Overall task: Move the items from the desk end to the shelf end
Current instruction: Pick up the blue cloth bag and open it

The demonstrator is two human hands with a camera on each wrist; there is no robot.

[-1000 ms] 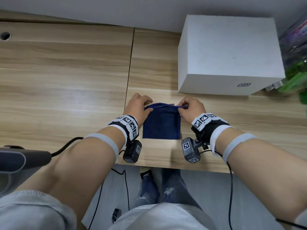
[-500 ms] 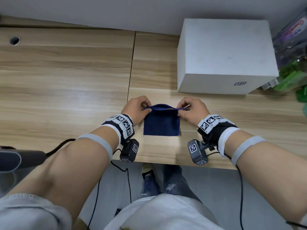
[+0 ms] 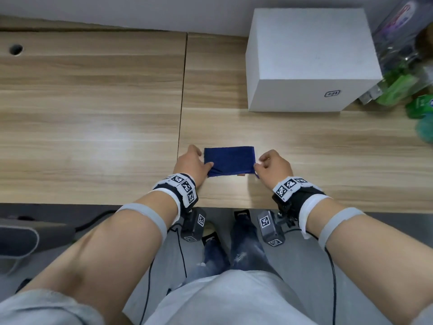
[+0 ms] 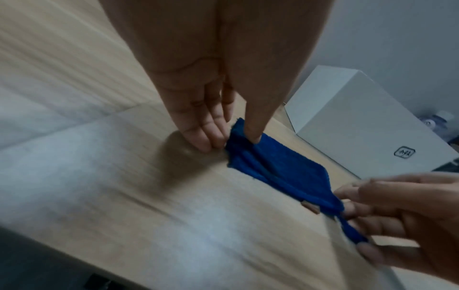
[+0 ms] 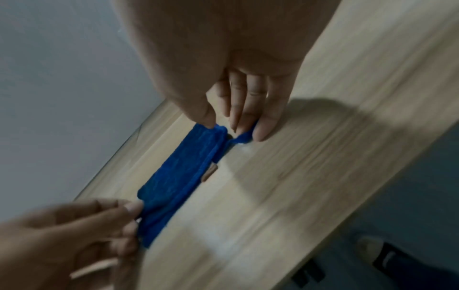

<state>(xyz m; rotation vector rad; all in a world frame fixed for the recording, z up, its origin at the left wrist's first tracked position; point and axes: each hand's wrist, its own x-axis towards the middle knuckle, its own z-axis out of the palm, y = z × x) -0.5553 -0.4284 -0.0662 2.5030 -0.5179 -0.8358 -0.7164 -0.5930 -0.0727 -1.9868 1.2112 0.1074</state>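
A dark blue cloth lies folded into a short wide band on the wooden desk, near its front edge. My left hand pinches its left end, with the thumb on top of the fabric and the fingers at its edge. My right hand pinches the near right corner between thumb and fingers. A small tan tag sticks out from under the cloth's near edge.
A white box stands behind the cloth at the back right. Green packets and a clear bag crowd the far right edge. A seam splits the desk, and a cable hole sits far left.
The far edge of the cloth, held up before, has come toward me. The cloth is now a shorter, flatter band. Both hands have shifted from its far corners to its side ends.
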